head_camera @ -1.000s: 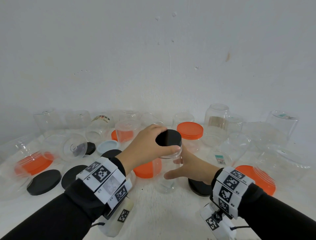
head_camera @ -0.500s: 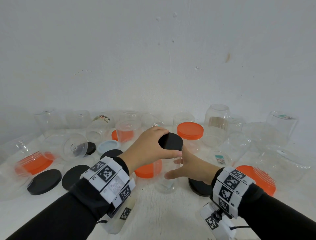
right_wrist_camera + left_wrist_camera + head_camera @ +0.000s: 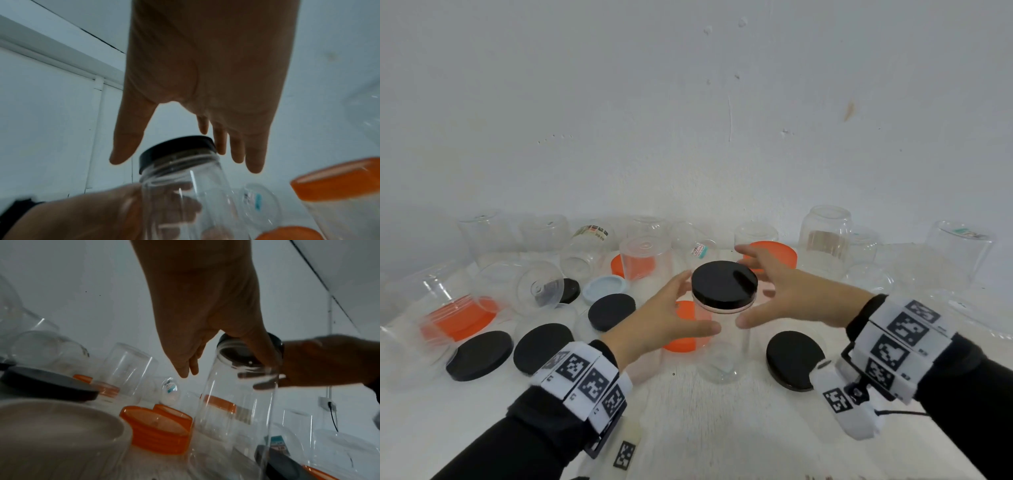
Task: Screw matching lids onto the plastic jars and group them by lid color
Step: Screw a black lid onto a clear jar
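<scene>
A clear plastic jar (image 3: 726,342) stands upright at the table's middle with a black lid (image 3: 724,284) on its mouth. My left hand (image 3: 671,315) is at its left: the thumb lies across the jar's front just under the lid, and the fingers are straight beside the lid's rim. My right hand (image 3: 787,294) hovers at the lid's right with its fingers spread and holds nothing. The left wrist view shows the lid (image 3: 232,352) from below, with the thumb over the jar's neck. In the right wrist view the lid (image 3: 174,151) sits below my open right hand (image 3: 205,81).
Loose black lids (image 3: 479,354) (image 3: 542,346) (image 3: 792,363) lie around the jar. An orange lid (image 3: 685,329) is right behind it and a pale blue lid (image 3: 602,289) is farther left. Several clear jars (image 3: 825,236) line the wall. An orange-lidded jar (image 3: 458,318) lies at the left.
My left hand came off the top of the black lid and dropped to the jar's left side. My right hand let go of the jar's body and rose beside the lid, fingers spread.
</scene>
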The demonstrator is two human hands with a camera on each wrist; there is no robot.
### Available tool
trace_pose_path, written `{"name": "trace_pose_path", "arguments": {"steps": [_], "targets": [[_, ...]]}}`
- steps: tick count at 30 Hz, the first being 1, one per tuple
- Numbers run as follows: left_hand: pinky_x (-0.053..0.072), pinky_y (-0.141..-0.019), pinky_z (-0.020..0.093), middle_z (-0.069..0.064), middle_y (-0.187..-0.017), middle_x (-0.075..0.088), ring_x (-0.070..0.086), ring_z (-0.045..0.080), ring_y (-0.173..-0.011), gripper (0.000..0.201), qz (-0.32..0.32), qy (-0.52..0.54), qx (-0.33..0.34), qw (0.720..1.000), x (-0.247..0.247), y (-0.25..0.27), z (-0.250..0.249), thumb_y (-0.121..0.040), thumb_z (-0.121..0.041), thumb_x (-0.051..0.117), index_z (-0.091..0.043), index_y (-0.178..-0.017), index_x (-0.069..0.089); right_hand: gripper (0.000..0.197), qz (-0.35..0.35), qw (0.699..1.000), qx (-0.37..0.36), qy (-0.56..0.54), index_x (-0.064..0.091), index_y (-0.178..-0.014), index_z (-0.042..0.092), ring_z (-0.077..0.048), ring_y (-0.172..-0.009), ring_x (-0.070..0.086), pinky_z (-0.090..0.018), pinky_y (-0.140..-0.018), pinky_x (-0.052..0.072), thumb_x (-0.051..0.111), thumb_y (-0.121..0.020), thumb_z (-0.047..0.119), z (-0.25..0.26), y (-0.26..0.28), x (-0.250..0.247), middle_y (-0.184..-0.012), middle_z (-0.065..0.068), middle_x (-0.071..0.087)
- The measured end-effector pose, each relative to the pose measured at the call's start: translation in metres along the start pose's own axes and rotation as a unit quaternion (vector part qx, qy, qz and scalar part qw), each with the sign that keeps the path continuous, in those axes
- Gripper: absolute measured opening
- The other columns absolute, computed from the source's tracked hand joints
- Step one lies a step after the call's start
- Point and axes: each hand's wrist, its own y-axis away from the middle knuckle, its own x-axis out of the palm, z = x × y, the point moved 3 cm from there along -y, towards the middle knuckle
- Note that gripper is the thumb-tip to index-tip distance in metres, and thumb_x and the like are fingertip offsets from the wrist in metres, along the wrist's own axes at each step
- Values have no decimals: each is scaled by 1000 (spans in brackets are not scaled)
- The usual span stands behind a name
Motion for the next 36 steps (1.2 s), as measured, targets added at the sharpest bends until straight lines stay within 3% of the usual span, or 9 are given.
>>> {"name": "trace_pose_path", "arguments": {"steps": [2,4,8,11,22,27,33,36], "targets": [[26,-117,31,-23,-143,38,33,0,-135,86,18,9,10,1000,8,1,3,-74,-31,83,-38,-141,29,100,9,998,-18,60,18,-148,37,0,-127,32,-14,-94,32,83,-72,36,16,-5,-3,-142,19,30],[29,-115,32,-23,-142,41,35,0,-135,89,22,23,14,999,15,0,4,-73,-32,83,-40,-143,28,89,21,989,-28,145,26,-146,36,0,-123,35,-12,-89,35,78,-74,44,30,-11,-1,-141,19,32],[39,-110,40,-19,-139,47,41,5,-132,99,-5,36,10,999,22,-5,8,-66,-37,85,-40,-146,27,65,67,955,-34,286,42,-133,36,-10,-118,44,-34,-100,43,71,-77,49,49,-25,4,-126,14,42],[36,-112,41,-19,-141,46,40,6,-133,100,-6,46,11,999,24,-7,12,-67,-35,86,-38,-146,26,74,95,934,-11,344,33,-142,37,-11,-118,41,-35,-100,41,68,-79,51,57,-31,2,-125,16,35],[34,-114,40,-17,-141,48,40,7,-134,99,-11,65,20,998,24,-7,17,-69,-30,87,-36,-147,28,78,128,897,20,422,34,-142,38,-17,-122,42,-42,-99,45,73,-76,48,74,-39,3,-135,9,38],[36,-113,41,-17,-142,47,41,9,-134,100,-6,59,20,998,24,-9,19,-68,-35,87,-38,-147,26,77,129,901,12,415,36,-141,39,-16,-120,43,-41,-98,46,76,-75,45,73,-38,3,-127,11,39],[34,-114,39,-21,-141,46,39,5,-134,102,-7,56,27,998,25,-11,19,-66,-37,88,-39,-148,26,80,107,901,5,419,39,-140,39,-11,-113,43,-38,-97,47,73,-71,57,72,-37,0,-115,16,37],[37,-112,39,-22,-138,49,41,5,-133,106,-3,58,28,998,25,-11,20,-60,-46,87,-43,-146,26,80,86,902,15,424,44,-136,38,-17,-103,58,-38,-87,53,70,-66,67,71,-38,1,-105,17,40]]}}
